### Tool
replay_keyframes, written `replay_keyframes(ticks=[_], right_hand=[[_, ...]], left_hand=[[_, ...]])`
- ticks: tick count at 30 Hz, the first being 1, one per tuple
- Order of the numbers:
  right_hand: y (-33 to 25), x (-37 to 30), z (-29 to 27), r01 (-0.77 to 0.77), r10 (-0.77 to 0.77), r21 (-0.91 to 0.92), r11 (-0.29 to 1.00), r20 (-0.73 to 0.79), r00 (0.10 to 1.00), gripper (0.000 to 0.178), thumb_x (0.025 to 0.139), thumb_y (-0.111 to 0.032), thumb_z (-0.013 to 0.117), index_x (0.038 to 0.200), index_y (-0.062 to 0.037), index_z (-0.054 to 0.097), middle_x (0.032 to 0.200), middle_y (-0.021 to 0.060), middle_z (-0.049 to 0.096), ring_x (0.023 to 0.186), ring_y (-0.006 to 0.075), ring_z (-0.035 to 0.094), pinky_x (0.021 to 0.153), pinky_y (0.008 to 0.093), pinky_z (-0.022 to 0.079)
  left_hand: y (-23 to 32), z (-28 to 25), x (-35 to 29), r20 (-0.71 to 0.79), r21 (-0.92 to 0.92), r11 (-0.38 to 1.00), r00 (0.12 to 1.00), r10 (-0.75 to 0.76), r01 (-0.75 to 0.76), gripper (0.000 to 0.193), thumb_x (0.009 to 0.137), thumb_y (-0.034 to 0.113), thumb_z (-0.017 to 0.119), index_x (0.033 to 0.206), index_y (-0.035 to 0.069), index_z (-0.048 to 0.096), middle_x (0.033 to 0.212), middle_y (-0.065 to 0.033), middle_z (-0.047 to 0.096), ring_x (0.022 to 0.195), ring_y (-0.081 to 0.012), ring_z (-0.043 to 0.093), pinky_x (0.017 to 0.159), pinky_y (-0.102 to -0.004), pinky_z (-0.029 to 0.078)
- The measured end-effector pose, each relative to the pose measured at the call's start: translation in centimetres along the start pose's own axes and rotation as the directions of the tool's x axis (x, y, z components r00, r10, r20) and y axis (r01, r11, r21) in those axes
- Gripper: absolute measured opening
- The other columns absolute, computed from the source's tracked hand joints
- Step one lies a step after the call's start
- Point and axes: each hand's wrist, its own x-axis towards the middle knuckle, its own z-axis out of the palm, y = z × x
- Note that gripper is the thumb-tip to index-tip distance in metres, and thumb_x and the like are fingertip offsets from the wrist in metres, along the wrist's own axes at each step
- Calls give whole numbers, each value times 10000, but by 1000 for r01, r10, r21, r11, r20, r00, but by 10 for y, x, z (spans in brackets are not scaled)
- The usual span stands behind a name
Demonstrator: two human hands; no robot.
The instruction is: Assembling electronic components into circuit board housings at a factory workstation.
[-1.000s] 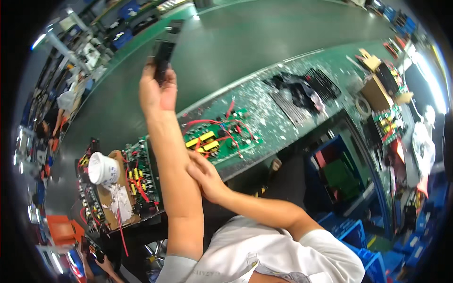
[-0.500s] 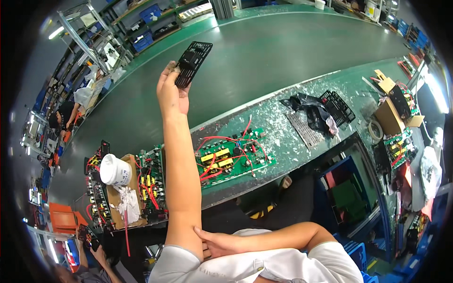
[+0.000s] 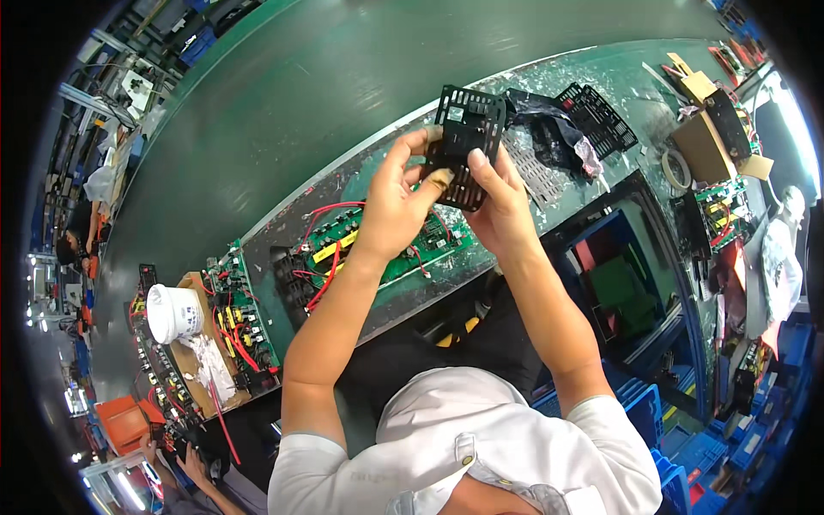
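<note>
Both hands hold up a black slotted plastic panel (image 3: 468,112) over the bench, with a raised rectangular block in its middle. My left hand (image 3: 399,193) grips its left edge, thumb on the near face. My right hand (image 3: 505,206) wraps round its lower right side, thumb pressed on the face. Below my hands a green circuit board (image 3: 402,268) with yellow parts and red wires lies on the bench, partly hidden by my left hand and forearm. A black slotted piece (image 3: 287,276) sits at the board's left end.
White flakes litter the green bench (image 3: 339,184). Beyond the panel lie crumpled black plastic (image 3: 549,129) and a slotted black grille (image 3: 605,120). At left, a white tub (image 3: 174,313) stands in a cardboard box beside another circuit board (image 3: 236,313). A tape roll (image 3: 676,169) lies right.
My left hand has brought the panel from far left toward the middle. My right hand has left my left arm and now grips the panel too. The view has shifted.
</note>
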Motion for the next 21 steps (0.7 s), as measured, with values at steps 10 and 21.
replay_keyframes(ticks=[10, 21], right_hand=[[-9, -12, -41, 18, -32, -106, 994, -130, 991, 487, 1015, -303, 512, 1401, -38, 378, 1331, 208, 550, 1158, 345, 611, 917, 442, 557], [15, -4, -64, -13, -6, -141, 990, -130, 992, 378, 1023, -230, 487, 1342, -29, 465, 1279, 166, 608, 1108, 260, 632, 942, 380, 526]], left_hand=[[16, -25, 8, -6, 625, 780, 998, 55, -39, 380, 839, -30, 644, 1211, 45, 621, 1234, -109, 593, 1056, -215, 637, 825, -331, 550], [-56, -52, 60, 97, 793, 604, 964, -249, 76, 403, 797, 135, 714, 1178, 19, 656, 956, -174, 723, 885, -295, 703, 806, -377, 537]])
